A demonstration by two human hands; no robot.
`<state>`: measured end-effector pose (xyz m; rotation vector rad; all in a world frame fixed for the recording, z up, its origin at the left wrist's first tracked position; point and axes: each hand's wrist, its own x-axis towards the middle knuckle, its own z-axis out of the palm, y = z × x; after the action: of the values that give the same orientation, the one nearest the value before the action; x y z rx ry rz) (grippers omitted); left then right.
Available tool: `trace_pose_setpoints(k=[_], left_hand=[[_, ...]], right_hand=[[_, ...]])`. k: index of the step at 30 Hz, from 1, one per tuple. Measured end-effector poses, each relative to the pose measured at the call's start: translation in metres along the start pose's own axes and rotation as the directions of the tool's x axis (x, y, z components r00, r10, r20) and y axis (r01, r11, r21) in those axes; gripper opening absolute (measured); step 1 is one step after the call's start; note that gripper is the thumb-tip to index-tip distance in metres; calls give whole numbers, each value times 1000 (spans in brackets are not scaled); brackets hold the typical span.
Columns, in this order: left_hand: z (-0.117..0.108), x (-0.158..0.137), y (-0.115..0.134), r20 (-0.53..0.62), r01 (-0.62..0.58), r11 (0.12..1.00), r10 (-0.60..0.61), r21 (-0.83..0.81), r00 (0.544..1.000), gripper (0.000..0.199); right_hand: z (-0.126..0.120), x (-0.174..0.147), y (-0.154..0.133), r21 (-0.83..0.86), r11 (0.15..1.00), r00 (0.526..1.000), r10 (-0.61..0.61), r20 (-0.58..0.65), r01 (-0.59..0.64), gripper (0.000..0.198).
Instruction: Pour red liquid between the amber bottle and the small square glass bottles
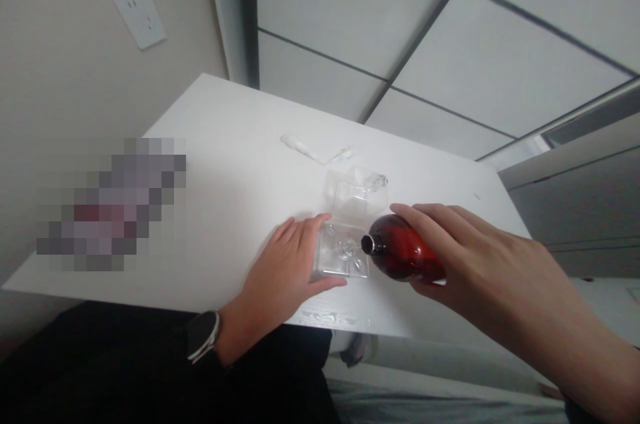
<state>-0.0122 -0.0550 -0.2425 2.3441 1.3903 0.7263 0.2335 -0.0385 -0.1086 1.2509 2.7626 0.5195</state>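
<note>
My right hand (480,261) is wrapped round a dark red-brown bottle (405,247). The bottle is tipped on its side, and its uncapped mouth points left, over the right edge of a small clear plastic box (345,264). My left hand (285,264) grips that box from the left, thumb on the near side and fingers at the far side. Clear liquid with ripples or bubbles seems to lie in the box. Just behind it is a clear plastic lid or second tray (357,201), with a small clear piece in its far right corner; whether the two are joined I cannot tell.
On the white table (225,177), a thin, whitish, spoon-like item (300,146) lies farther back. A wet patch (327,316) shines near the front edge. A pixelated area (110,211) covers something at the left. A wall socket (137,16) and pale panels (325,4) stand behind.
</note>
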Motion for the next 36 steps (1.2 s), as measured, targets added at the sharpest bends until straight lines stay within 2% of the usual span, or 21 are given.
trace_pose_setpoints(k=[5,12,20,27,36], left_hand=[[2,1,0,-18,3,1000,-3,-3,1000,94],[0,2,2,8,27,999,-27,-20,1000,92],[0,2,3,5,30,999,-30,-30,1000,91],[-1,3,4,4,31,999,-31,-19,1000,92],[2,2,2,-5,15,1000,-16,-16,1000,95]], right_hand=[[-3,0,-2,-17,999,999,39,20,-38,64],[-6,1,0,-22,1000,999,3,53,-1,61],[-8,2,1,-13,1000,995,27,98,-26,60],[-6,1,0,-22,1000,998,15,63,-13,65],[-5,1,-1,-14,1000,999,27,44,-27,61]])
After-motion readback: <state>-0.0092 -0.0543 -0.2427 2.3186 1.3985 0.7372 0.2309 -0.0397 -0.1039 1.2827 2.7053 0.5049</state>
